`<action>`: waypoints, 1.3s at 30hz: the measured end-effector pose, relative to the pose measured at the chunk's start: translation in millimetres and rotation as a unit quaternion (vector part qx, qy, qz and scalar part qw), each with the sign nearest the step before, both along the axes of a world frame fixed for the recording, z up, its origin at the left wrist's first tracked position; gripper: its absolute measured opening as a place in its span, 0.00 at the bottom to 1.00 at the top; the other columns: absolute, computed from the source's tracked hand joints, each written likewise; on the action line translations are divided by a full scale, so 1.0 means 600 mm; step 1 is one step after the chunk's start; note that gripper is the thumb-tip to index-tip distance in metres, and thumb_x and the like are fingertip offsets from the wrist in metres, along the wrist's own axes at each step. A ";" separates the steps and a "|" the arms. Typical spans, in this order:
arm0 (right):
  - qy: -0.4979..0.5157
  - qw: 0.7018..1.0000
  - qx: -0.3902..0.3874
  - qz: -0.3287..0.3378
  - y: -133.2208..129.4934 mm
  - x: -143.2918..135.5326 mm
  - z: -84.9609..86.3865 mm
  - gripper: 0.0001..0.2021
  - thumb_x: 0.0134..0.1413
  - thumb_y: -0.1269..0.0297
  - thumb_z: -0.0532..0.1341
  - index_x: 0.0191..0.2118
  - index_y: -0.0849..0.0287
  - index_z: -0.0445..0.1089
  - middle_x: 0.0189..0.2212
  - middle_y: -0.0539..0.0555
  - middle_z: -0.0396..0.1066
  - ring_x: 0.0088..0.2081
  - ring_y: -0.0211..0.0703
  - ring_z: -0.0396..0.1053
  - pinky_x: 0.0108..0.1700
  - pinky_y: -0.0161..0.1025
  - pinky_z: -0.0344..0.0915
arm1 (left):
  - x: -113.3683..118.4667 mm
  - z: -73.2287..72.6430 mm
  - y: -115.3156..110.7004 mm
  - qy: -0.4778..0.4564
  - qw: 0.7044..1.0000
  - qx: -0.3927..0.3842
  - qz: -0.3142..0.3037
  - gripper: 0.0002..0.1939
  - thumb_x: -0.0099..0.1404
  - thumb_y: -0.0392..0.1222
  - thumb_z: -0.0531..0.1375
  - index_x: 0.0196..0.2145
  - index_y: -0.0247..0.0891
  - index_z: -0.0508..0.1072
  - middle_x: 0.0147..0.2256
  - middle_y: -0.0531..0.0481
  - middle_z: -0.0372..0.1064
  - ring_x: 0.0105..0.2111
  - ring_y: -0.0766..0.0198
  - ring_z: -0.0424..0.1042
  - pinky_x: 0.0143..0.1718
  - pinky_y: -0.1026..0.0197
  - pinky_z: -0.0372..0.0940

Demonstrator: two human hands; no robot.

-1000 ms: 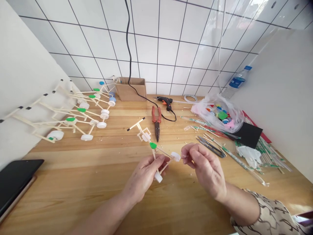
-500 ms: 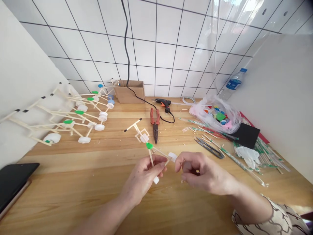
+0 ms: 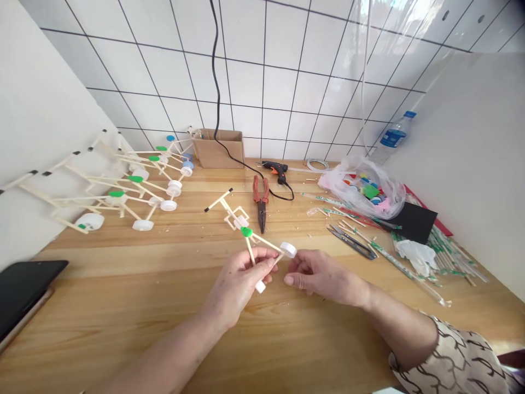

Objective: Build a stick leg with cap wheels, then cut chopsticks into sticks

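My left hand [image 3: 241,282] is closed on a small tricycle model [image 3: 262,239] made of thin wooden sticks. The model has a green seat piece [image 3: 246,232], a black-tipped handlebar [image 3: 219,200] and white cap wheels. One white wheel [image 3: 288,250] sits at its right rear corner, another below my left thumb. Just right of that wheel is my right hand [image 3: 314,276], its fingers curled together near the wheel; whether anything is between them is hidden.
Finished stick tricycles [image 3: 135,179] stand at the left, above a phone [image 3: 28,284]. Pliers [image 3: 261,205], a glue gun [image 3: 276,169] and a cardboard box [image 3: 221,149] lie behind. At the right are snips [image 3: 353,243], straws and a bag of caps [image 3: 365,189].
My right hand has moved slightly left, and its fingers have drawn closer together. The model in my left hand appears a little higher, with its right wheel turned more into view.
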State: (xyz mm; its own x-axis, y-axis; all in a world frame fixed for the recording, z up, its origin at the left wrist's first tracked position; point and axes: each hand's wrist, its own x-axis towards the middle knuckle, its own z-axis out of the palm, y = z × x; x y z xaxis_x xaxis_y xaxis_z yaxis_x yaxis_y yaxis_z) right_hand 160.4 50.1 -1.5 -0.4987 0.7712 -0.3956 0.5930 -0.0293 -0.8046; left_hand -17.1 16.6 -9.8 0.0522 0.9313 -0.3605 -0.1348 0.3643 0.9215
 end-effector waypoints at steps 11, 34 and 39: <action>0.222 0.958 -0.174 -0.053 0.004 -0.005 -0.018 0.22 0.44 0.55 0.65 0.44 0.62 0.63 0.20 0.47 0.69 0.16 0.29 0.59 0.15 0.26 0.48 | -0.001 -0.005 0.002 -0.022 0.999 0.029 -0.008 0.10 0.55 0.43 0.62 0.32 0.34 0.73 0.25 0.53 0.68 0.23 0.70 0.62 0.26 0.66 0.56; 0.211 0.932 0.114 -0.270 0.096 0.093 0.024 0.21 0.52 0.52 0.53 0.16 0.56 0.45 0.09 0.42 0.45 0.12 0.29 0.41 0.15 0.31 0.40 | -0.008 -0.010 0.008 0.038 0.999 0.022 -0.023 0.12 0.56 0.46 0.59 0.33 0.34 0.68 0.26 0.51 0.69 0.23 0.67 0.65 0.26 0.63 0.59; 0.049 0.956 0.201 -0.210 0.096 0.086 -0.004 0.16 0.51 0.56 0.54 0.18 0.58 0.58 0.10 0.43 0.51 0.14 0.31 0.46 0.18 0.31 0.44 | -0.017 -0.005 0.008 0.169 0.981 0.063 -0.068 0.12 0.58 0.49 0.56 0.33 0.37 0.67 0.26 0.52 0.66 0.28 0.63 0.67 0.28 0.63 0.59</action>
